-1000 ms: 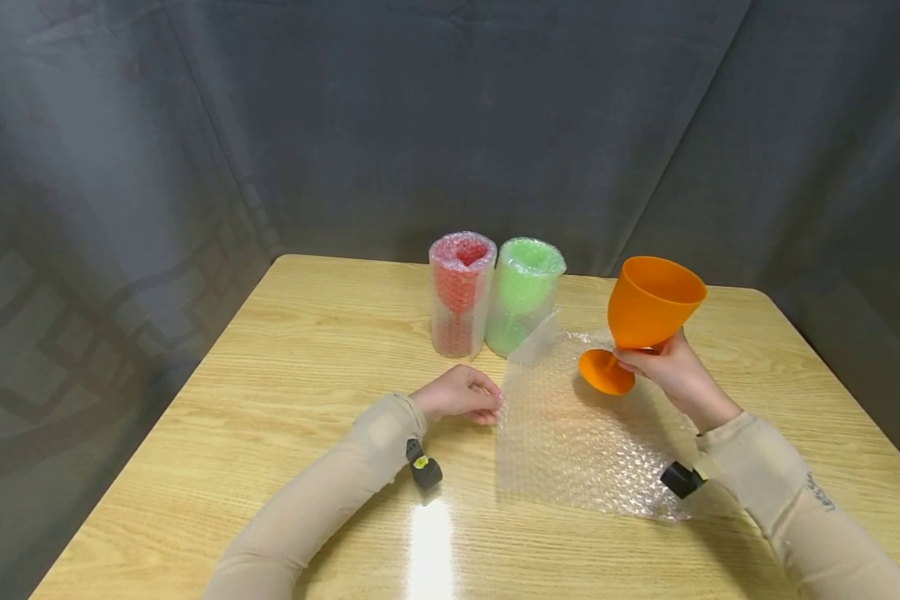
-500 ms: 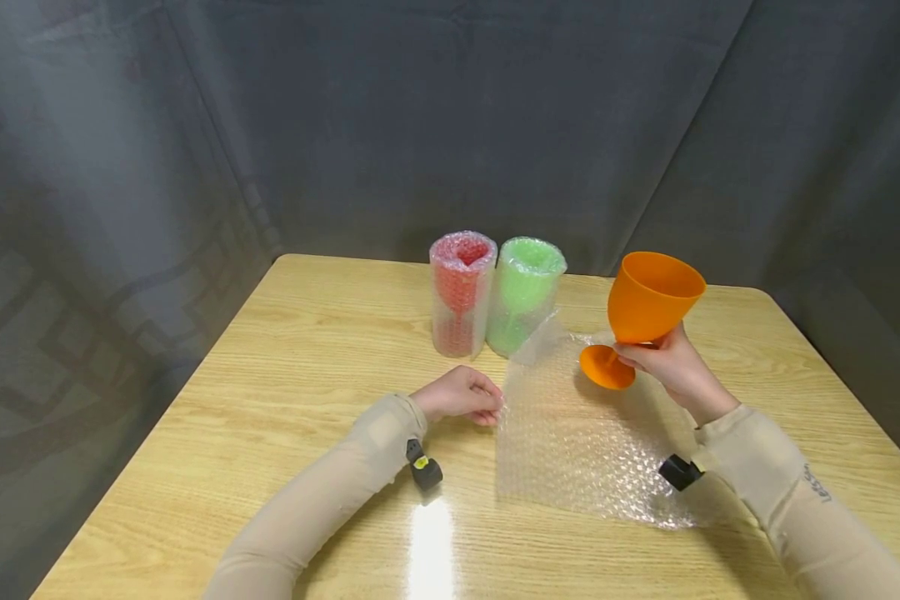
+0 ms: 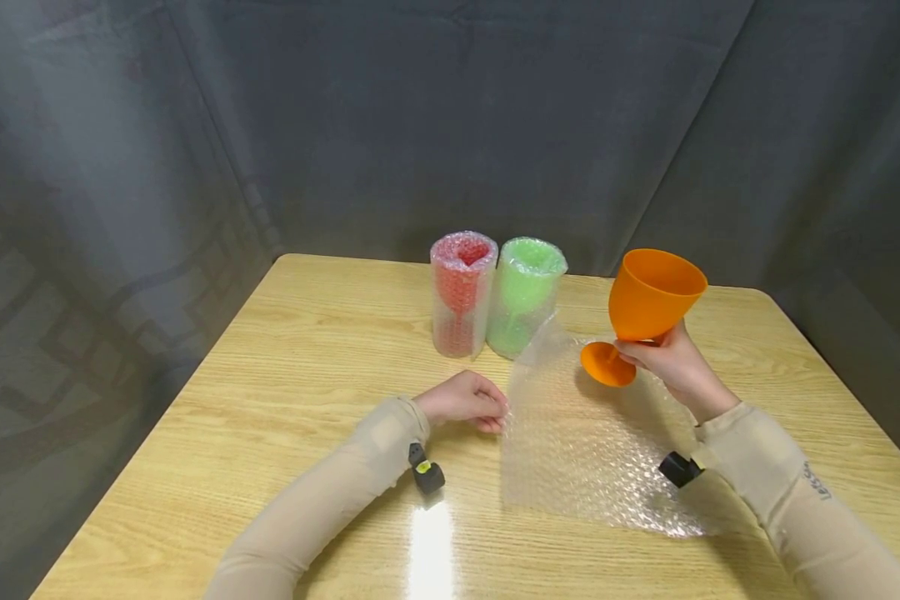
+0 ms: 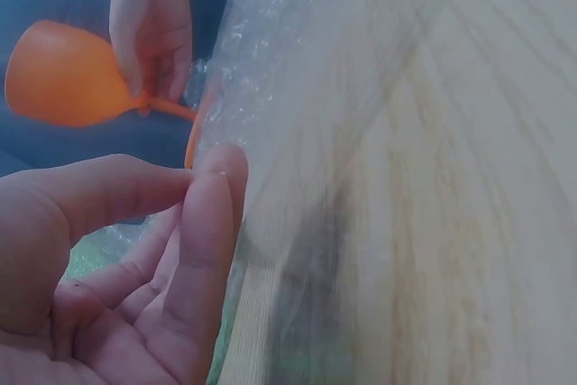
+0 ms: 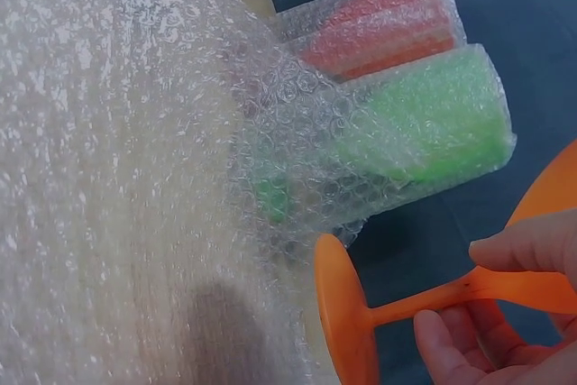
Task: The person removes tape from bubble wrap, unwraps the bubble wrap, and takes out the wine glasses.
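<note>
My right hand grips an orange goblet by its stem, the cup tilted up and its round foot hanging above the bubble wrap. A clear sheet of bubble wrap is spread on the table in front of me. At the sheet's left edge, my left hand pinches it between thumb and forefinger, as the left wrist view shows close up. In the right wrist view the goblet's foot hangs beside the wrap.
Two goblets rolled in bubble wrap, one red and one green, stand upright side by side behind the sheet. The wooden table ends at a dark grey curtain at the back.
The orange goblet has risen slightly in my right hand. My left hand has shifted a little right and toward me, and the bubble wrap's edge has moved with it.
</note>
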Motion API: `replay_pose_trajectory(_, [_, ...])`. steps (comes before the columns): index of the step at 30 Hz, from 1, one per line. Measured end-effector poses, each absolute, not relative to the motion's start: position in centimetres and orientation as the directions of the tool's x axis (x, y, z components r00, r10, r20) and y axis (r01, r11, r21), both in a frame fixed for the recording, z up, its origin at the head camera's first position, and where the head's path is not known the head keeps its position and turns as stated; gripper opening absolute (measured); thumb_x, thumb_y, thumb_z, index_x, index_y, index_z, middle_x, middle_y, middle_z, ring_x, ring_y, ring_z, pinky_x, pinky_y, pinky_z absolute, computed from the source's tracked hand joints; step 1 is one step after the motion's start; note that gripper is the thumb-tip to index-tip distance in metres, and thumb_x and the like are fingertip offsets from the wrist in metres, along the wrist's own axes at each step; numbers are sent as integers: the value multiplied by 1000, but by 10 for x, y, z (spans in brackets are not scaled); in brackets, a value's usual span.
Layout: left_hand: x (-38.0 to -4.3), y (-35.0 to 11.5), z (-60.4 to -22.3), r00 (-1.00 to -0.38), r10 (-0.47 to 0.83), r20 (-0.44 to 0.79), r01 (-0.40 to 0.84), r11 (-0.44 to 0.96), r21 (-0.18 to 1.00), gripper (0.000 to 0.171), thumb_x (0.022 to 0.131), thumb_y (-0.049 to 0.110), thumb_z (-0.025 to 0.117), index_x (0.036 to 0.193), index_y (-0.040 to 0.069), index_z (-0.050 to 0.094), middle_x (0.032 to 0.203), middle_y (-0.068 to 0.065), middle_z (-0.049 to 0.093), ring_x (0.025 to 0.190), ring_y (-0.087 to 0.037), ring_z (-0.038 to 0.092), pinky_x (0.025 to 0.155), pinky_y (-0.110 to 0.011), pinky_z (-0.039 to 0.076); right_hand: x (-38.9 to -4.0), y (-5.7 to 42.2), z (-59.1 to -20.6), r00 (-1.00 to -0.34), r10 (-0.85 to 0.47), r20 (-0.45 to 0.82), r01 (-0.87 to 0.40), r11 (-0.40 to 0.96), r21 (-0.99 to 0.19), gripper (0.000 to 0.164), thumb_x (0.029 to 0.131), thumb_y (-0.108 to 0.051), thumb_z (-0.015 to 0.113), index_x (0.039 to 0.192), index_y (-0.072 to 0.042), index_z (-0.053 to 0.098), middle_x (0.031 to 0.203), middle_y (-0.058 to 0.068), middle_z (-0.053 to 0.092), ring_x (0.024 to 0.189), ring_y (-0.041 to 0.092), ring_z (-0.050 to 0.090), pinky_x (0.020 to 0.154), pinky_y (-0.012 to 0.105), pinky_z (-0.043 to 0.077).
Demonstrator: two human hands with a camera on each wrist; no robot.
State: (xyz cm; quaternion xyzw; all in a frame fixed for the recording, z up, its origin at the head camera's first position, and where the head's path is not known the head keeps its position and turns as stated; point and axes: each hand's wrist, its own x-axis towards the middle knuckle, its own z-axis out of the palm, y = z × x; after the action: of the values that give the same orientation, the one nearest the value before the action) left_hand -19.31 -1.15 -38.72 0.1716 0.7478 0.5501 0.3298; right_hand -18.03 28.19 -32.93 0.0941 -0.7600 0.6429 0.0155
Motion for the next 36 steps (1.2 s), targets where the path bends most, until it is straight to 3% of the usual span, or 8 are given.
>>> replay_pose_trajectory(9, [-190, -10, -385, -713, 629, -309, -107, 338, 935, 19, 89, 2, 55, 100, -12, 62, 79, -15, 69, 59, -6, 61, 62, -20, 56, -184, 280, -328, -982, -124, 143, -163, 178, -970, 37, 84, 7, 60, 104, -21, 45, 92, -6, 48, 77, 4, 53, 67, 15, 52])
replay_pose_trajectory(20, [-191, -9, -387, -706, 632, -319, -115, 343, 932, 17, 89, 3, 56, 99, -11, 62, 76, -13, 68, 58, -6, 61, 60, -18, 55, -188, 283, -329, -989, -100, 113, -137, 286, -948, 44, 86, 4, 60, 107, -29, 41, 100, -7, 45, 83, 2, 52, 72, 14, 53])
replay_pose_trajectory(36, [-192, -10, -389, -700, 634, -327, -127, 340, 932, 19, 89, 3, 55, 100, -11, 62, 72, -5, 65, 59, -6, 61, 61, -18, 55, -194, 282, -333, -990, -77, 120, -137, 273, -952, 43, 84, 7, 59, 105, -27, 42, 97, -7, 46, 80, 3, 52, 70, 15, 53])
